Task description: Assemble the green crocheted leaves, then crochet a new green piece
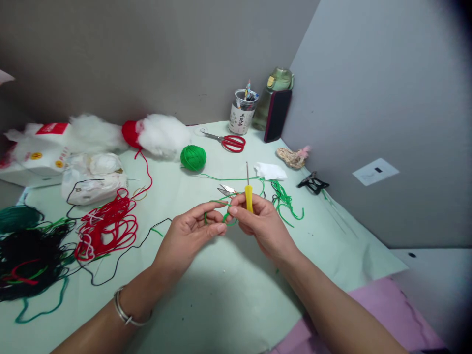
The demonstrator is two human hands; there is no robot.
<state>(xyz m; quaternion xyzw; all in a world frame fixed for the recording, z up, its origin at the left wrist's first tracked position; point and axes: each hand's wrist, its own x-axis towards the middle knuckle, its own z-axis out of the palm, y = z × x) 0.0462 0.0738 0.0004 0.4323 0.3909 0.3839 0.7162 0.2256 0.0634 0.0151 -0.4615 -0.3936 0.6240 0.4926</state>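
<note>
Two hands are in view: the left hand (190, 231) and the right hand (263, 223). The right hand holds one crochet hook (249, 194), and both hands pinch one green yarn strand (224, 217). There are two cutting tools: one pair of small snips (226, 189) just beyond the fingertips and one pair of red scissors (230, 142) farther beyond. One green yarn ball (193, 158) lies beyond the left hand. One pen jar (242, 115) and one bottle (275, 93) stand far beyond the right hand. Left of the left hand lie one red yarn tangle (105, 228) and two stuffing clumps (164, 133). One bracelet (125, 309) circles the left wrist.
</note>
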